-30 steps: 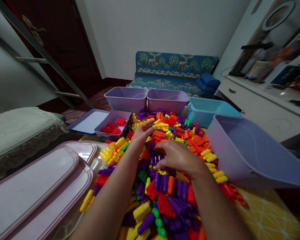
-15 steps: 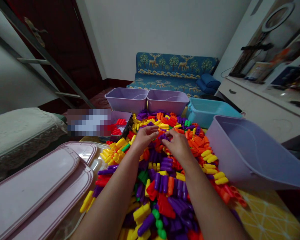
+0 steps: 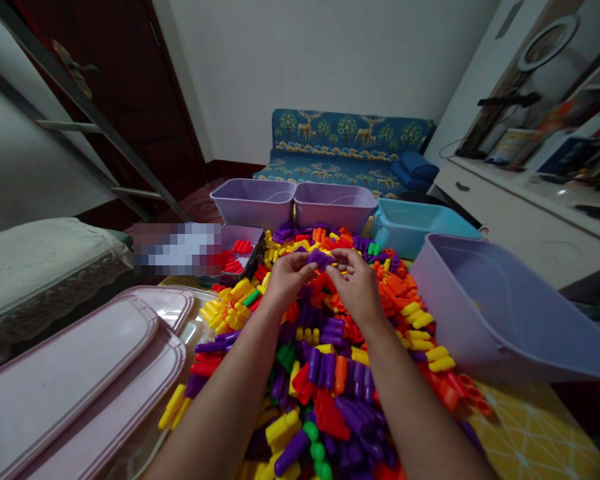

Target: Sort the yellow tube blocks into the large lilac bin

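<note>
A purple plastic building piece [image 3: 321,259] is held between both hands above the far part of a big heap of pieces. My left hand [image 3: 291,272] pinches its left side with thumb and fingers. On its right side, my right hand [image 3: 353,277] grips it the same way. Beneath and around lie red, orange, yellow, green and purple plastic pieces [image 3: 330,333], many of them joined in rows of tubes. Part of the purple piece is covered by my fingertips.
Two lilac bins [image 3: 253,200] and a turquoise bin [image 3: 425,223] line the far edge. A larger lilac bin [image 3: 480,313] stands right. Pale lids [image 3: 75,380] lie at left, near a box with red pieces [image 3: 240,250]. A yellow patterned cloth [image 3: 535,420] covers the table.
My hands have come closer together and slightly up. The purple piece, before at my right hand's fingers, is now gripped by both hands.
</note>
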The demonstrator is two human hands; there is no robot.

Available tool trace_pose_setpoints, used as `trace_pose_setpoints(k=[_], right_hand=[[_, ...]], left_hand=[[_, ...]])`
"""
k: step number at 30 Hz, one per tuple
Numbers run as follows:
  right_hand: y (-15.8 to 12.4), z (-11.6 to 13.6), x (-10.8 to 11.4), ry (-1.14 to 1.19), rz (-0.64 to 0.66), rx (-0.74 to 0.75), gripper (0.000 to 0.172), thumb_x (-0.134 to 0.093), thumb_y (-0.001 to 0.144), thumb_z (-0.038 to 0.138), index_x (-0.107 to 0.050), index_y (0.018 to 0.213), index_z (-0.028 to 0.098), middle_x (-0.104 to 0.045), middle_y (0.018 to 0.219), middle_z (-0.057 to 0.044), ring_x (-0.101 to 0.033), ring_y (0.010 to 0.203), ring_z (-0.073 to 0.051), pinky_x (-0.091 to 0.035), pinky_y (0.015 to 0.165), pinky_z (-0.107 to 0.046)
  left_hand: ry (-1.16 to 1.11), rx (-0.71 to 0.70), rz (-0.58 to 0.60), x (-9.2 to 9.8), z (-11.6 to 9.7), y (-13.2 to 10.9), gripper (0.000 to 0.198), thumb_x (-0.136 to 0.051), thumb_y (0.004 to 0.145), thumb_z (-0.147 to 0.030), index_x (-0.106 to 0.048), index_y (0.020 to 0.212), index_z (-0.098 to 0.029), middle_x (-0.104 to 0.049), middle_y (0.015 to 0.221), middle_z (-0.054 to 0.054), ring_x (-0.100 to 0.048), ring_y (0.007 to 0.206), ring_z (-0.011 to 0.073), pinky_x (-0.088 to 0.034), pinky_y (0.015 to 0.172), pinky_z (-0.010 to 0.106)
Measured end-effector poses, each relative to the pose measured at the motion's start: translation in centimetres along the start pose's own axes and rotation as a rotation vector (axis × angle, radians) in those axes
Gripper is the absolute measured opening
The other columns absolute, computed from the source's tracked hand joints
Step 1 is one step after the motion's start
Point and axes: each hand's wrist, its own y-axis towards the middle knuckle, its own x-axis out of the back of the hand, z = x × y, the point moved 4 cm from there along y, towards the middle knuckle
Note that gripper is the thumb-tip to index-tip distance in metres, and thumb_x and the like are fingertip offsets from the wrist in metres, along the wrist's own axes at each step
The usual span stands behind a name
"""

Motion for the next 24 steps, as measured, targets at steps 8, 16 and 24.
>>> trace_pose_setpoints(k=[8,16,24], right_hand=[[-0.4,0.9,-0.6,0.076,0.169,0.045,0.045,-0.056,0.079,0.021,-0.057,0.124,0.025,-0.061,0.122,-0.006,-0.063,0.079,-0.014,-0.054,0.059,-0.024],[-0.6,1.4,-0.8,0.148,0.185,0.076,0.030,-0.058,0.081,0.023,-0.066,0.110,0.023,-0.060,0.118,-0.006,-0.064,0.090,-0.014,-0.055,0.073,-0.026],[0.0,0.2,-0.6,0.193,0.133,-0.016,0.034,-0.062,0.077,0.026,-0.065,0.110,0.021,-0.066,0.113,-0.007,-0.064,0.098,-0.019,-0.056,0.080,-0.032]], left_hand=[[-0.009,-0.003,-0.076,0.5,0.0,0.2,0.051,-0.081,0.056,-0.047,-0.071,0.092,-0.012,-0.071,0.074,0.004,-0.061,0.061,0.0139,-0.049,0.063,0.026],[-0.001,-0.065,-0.058,0.2,-0.4,0.0,0.048,-0.073,0.069,-0.045,-0.069,0.106,-0.013,-0.073,0.089,0.007,-0.066,0.072,0.0184,-0.051,0.071,0.030],[0.411,-0.359,-0.055,-0.1,-1.5,-0.3,0.037,-0.065,0.080,-0.040,-0.069,0.112,-0.020,-0.066,0.121,0.008,-0.053,0.121,0.0281,-0.034,0.107,0.040]])
